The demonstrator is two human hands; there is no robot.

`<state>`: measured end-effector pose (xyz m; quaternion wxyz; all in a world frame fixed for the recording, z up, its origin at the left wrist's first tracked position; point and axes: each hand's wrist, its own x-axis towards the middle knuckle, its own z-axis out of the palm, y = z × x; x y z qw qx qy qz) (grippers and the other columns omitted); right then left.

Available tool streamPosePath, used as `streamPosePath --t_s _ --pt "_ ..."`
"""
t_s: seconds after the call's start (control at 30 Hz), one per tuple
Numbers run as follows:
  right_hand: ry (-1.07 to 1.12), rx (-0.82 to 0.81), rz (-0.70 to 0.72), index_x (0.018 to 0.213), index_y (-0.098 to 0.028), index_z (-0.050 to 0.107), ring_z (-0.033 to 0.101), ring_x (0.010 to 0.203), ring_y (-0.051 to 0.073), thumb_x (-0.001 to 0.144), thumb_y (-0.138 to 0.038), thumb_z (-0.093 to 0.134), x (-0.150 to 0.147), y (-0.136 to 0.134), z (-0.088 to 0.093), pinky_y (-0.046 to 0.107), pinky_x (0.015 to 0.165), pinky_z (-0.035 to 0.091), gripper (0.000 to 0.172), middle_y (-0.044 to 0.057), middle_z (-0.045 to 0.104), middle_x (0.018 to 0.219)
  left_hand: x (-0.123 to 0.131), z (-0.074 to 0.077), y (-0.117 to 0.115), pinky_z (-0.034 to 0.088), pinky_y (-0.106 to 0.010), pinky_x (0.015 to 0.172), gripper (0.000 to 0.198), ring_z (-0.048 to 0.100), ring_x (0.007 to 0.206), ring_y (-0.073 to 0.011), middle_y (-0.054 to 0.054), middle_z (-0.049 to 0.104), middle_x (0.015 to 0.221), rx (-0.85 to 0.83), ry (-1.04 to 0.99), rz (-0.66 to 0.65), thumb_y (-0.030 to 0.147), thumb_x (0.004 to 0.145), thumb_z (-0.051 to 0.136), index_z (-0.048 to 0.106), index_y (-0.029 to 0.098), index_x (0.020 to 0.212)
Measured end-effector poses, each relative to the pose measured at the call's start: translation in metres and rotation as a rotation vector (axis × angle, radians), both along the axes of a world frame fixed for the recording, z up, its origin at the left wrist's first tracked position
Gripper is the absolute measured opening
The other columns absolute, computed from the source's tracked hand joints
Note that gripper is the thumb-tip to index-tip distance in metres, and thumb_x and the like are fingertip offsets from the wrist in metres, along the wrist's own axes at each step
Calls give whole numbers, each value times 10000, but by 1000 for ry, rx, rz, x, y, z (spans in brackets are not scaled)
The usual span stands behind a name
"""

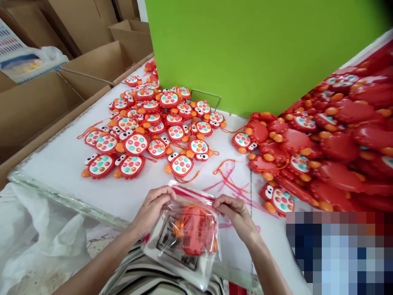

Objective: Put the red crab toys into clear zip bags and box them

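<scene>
Both my hands hold a clear plastic zip bag [172, 246] near the table's front edge. Inside it lies a red crab toy [196, 231], back side up, with an orange cord. My left hand [152, 207] pinches the bag's top left corner. My right hand [235, 213] pinches the top right, along the pink zip strip. Several red crab toys [144, 123] with coloured buttons lie face up at the middle left of the white table [61, 164]. A bigger heap of crab toys [331, 143], many back side up, fills the right.
A green board [260, 49] stands upright at the back. Cardboard boxes [92, 61] line the left side. A white plastic bag [33, 229] hangs at the lower left. Loose orange cords [227, 170] lie on the table. A blurred patch covers the lower right corner.
</scene>
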<state>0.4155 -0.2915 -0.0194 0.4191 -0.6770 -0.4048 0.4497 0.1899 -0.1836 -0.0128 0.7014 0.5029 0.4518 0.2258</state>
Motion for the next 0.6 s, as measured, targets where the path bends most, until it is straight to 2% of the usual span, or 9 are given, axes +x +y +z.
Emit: streamPosePath --t_s 0.13,0.27,0.4,0.43,0.5,0.6 --pt "-60 36 45 632 -198 625 513 614 139 710 -140 449 -6 -5 8 259 608 392 201 -10 568 633 3 4 -3 479 -254 595 173 577 606 -160 13 555 578 19 31 -28 282 714 574 508 186 585" --pt "-217 91 142 598 -199 585 570 675 150 697 -87 395 -12 -11 21 272 646 432 242 25 593 737 -7 18 -5 494 -252 569 235 593 588 -156 35 547 560 -24 53 -34 243 663 632 414 205 583" --pt "-449 144 80 792 -209 637 628 809 186 800 -169 450 -11 1 24 310 709 505 191 71 644 927 -41 43 8 532 -304 624 139 675 726 -223 -29 680 735 -38 79 61 279 666 661 557 187 671" --pt "-517 170 75 872 -212 638 635 850 198 816 -185 463 -12 9 23 333 743 519 186 80 648 977 -52 51 17 536 -313 632 129 682 750 -236 -42 701 775 15 93 112 282 661 669 595 181 689" --pt "-664 249 140 1059 -208 606 621 984 224 827 -153 461 -17 31 21 389 842 517 279 104 629 1110 -74 72 42 541 -325 662 110 682 788 -245 -43 722 795 205 129 247 251 642 673 641 166 704" --pt "-904 379 355 1277 -168 492 478 1232 255 784 -8 419 -29 72 20 447 980 445 524 149 515 1323 -102 116 97 521 -353 787 127 670 832 -212 -13 722 817 653 322 542 185 635 657 650 132 751"
